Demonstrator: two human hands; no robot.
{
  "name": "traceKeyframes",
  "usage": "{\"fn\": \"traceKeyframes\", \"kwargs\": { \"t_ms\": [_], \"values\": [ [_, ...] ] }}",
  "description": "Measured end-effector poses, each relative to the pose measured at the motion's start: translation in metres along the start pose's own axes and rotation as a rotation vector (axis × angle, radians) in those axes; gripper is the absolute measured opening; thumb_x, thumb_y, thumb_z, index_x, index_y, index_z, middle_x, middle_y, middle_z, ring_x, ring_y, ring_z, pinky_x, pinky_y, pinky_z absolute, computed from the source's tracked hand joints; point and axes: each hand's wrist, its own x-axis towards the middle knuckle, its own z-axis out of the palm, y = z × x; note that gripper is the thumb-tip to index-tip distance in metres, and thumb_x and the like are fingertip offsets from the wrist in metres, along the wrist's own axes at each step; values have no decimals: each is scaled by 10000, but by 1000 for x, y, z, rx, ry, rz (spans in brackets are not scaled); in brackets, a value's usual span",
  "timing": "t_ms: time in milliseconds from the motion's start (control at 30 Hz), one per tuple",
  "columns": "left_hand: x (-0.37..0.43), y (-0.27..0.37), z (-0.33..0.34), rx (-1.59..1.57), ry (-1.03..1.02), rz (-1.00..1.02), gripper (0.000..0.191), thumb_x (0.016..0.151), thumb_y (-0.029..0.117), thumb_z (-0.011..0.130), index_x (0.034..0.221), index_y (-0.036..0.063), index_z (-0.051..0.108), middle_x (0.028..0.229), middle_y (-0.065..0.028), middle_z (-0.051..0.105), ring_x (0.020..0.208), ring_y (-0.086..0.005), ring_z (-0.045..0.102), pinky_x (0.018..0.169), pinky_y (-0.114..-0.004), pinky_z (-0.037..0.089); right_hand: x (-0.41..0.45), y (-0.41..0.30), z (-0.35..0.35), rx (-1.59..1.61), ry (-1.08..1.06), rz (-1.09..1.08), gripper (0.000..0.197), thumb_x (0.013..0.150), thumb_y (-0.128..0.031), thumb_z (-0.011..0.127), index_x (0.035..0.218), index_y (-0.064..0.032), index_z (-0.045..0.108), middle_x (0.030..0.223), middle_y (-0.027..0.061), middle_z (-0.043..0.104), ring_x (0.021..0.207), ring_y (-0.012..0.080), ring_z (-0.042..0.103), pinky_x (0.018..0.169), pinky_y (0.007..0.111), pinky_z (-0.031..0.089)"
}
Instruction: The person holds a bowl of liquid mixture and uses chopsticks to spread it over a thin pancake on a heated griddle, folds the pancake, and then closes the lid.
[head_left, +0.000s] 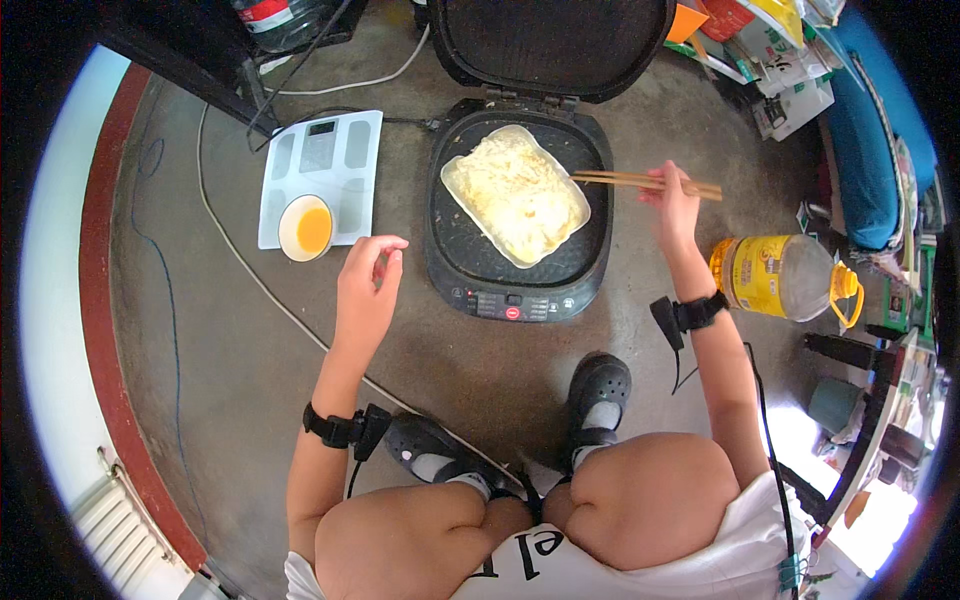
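Note:
My right hand (673, 206) holds a pair of wooden chopsticks (630, 180), their tips pointing left at the right edge of a rectangular tray of pale yellow-white food (517, 196). That tray rests at an angle on the black lower plate of an electric griddle (517, 289), whose hinged lid (551, 37) stands raised. My left hand (371, 281) hovers between the griddle and a bowl with orange-yellow liquid (306, 228), fingers loosely curled and holding nothing. The bowl overlaps the lower edge of a white body scale (322, 180).
A large cooking oil bottle (780, 277) lies or leans right of my right forearm. A pale cable (262, 281) crosses the floor to my clogs (600, 390). Packages (780, 75) fill the upper right; a radiator (127, 532) is at lower left.

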Motion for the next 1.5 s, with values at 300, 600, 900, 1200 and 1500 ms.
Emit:
{"fn": "traceKeyframes", "kwargs": {
  "t_ms": [300, 600, 900, 1200, 1500],
  "values": [
    [1, 1, 9, -6, -11, -4, 124, 886, 61, 580, 997, 50, 632, 846, -15, 578, 648, -86, 445, 611, -228, 395, -113, 34, 10, -852, -448, -986, 165, 796, -79, 695, 947, -43, 639, 1040, 112, 607, 960, 288, 626, 802, 338, 545],
    [-3, 4, 7, -3, -20, -6, 116, 883, 50, 581, 988, 48, 629, 821, -11, 542, 641, -86, 426, 603, -228, 383, -94, 27, 62, -796, -401, -1083, 186, 817, -143, 681, 968, -65, 606, 1050, 92, 569, 908, 267, 618, 725, 348, 538],
    [-8, 5, 2, -24, 5, 12, 104, 882, 54, 579, 977, 48, 622, 834, -36, 563, 634, -109, 457, 585, -246, 397, -82, 36, 77, -952, -685, -1087, 219, 827, -127, 611, 1030, -44, 606, 1000, 101, 542, 1033, 257, 562, 786, 335, 518],
    [-7, 1, -3, -52, 51, -11, 99, 879, 50, 582, 970, 43, 622, 815, -36, 555, 618, -112, 448, 583, -246, 393, -53, -20, -4, -857, -199, -793, 140, 914, -129, 536, 939, -53, 651, 938, 112, 624, 851, 292, 623, 733, 373, 519],
    [6, -7, -14, -57, 101, -23, 98, 867, 48, 589, 958, 52, 624, 796, -45, 541, 626, -136, 445, 593, -267, 396, 89, -186, 29, -524, -69, -668, 420, 1003, -332, 342, 995, -10, 613, 859, 130, 632, 846, 241, 626, 762, 346, 477]
  ]
}}
